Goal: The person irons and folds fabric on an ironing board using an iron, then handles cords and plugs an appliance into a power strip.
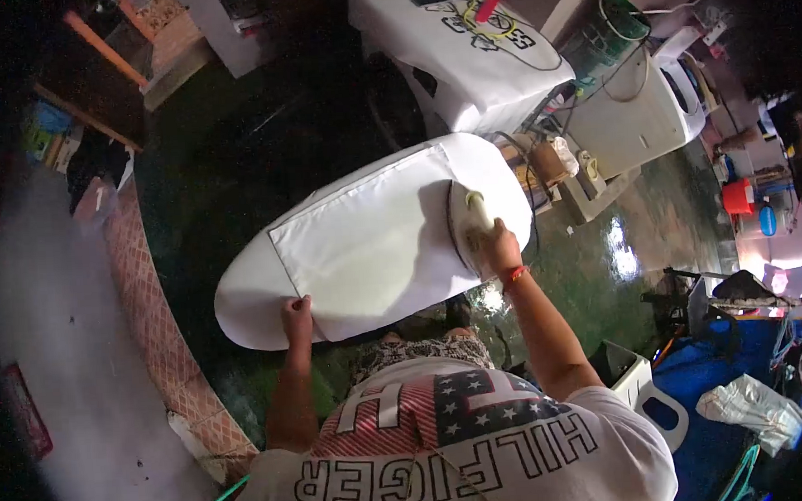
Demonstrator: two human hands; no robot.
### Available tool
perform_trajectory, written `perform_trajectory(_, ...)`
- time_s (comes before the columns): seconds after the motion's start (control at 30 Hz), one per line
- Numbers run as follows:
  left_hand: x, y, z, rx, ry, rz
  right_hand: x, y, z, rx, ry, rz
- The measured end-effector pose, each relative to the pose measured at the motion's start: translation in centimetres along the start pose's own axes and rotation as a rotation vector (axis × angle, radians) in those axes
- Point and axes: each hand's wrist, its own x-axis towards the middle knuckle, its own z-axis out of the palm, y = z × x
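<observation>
A white cloth with a stitched hem lies spread on a white padded ironing board. My right hand is closed round the handle of a pale iron, which rests on the cloth near the board's right end. At the near left corner of the cloth, my left hand pinches the cloth's edge between thumb and fingers. The underside of the iron is hidden.
Beyond the board stands a white-covered table with a phone and a yellow cord. A green bucket and white plastic chair are at the back right. A blue sheet lies at the right.
</observation>
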Motion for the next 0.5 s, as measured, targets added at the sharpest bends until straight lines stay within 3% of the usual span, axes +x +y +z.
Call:
perform_trajectory(0.1,-0.8,3.6,1.1,0.059,0.348,0.445,1.3,-0.8,-2.7,-0.038,-0.060,-0.058)
perform_trajectory(0.17,-3.4,9.1,0.8,0.080,0.303,0.530,0.9,-0.2,-6.5,-0.087,-0.108,-0.090)
perform_trajectory(0.2,-4.1,10.9,0.9,0.091,0.283,0.570,-0.5,-2.0,-10.1,0.022,-0.175,0.035)
perform_trajectory(0.23,-3.9,11.0,1.7,0.074,0.239,0.623,-2.5,-4.5,-14.0,0.103,-0.159,0.112)
perform_trajectory(0.27,-3.9,11.8,2.6,0.030,0.173,0.617,-4.4,-5.1,-16.9,0.188,-0.109,0.025)
perform_trajectory(0.3,-4.2,12.8,3.7,-0.016,0.107,0.611,-6.1,-8.2,-20.1,-0.018,-0.097,0.182)
perform_trajectory(0.33,-4.6,13.8,5.0,-0.060,0.038,0.605,-7.1,-5.7,-22.0,0.133,-0.029,0.079)
perform_trajectory(0.37,-4.8,14.3,6.9,-0.172,-0.063,0.564,-9.0,-8.5,-24.5,0.127,-0.006,0.187)
perform_trajectory(0.4,-5.5,15.9,8.3,-0.151,-0.161,0.537,-10.5,-7.9,-26.1,0.359,0.063,0.098)
perform_trajectory(0.43,-6.3,17.3,10.4,-0.236,-0.285,0.547,-11.7,-8.7,-27.9,0.298,0.121,0.136)
perform_trajectory(0.5,-8.3,20.3,15.4,-0.235,-0.475,0.713,-13.4,-9.1,-30.7,0.355,0.196,0.093)
